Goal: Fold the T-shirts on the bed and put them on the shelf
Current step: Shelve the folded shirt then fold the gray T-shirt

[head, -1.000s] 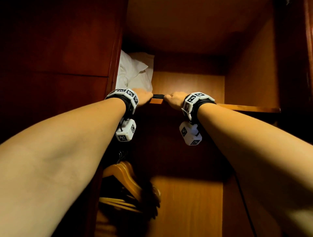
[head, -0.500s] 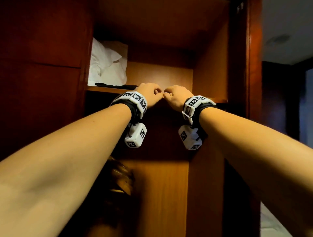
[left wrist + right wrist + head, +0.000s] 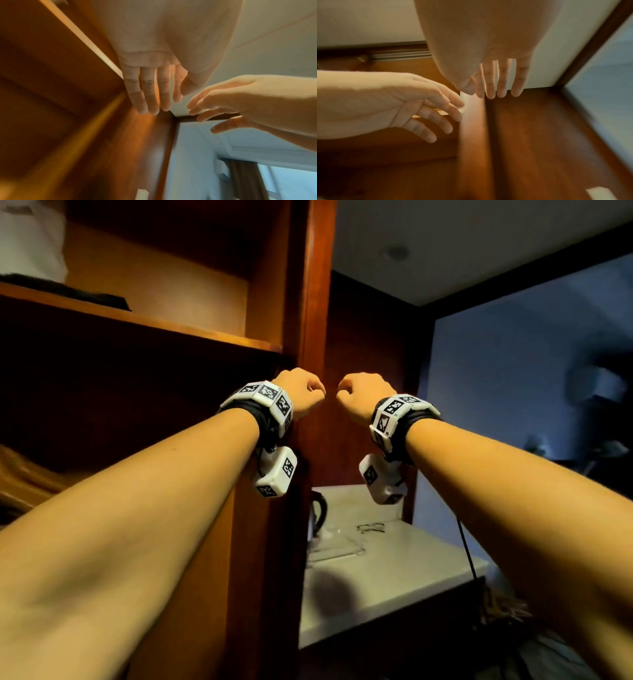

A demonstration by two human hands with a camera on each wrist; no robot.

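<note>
Both hands are empty, fingers loose and a little curled. The dark folded shirt (image 3: pixel 85 297) lies on the shelf (image 3: pixel 191 332), up and left of the left hand (image 3: pixel 301 392), farther from the right hand (image 3: pixel 363 393).

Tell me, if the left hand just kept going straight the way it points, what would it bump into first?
Probably the wardrobe's upright wooden post. The left hand is empty, and its relaxed fingers point up along that post. Depth is unclear, so it might slide past towards the ceiling.
</note>
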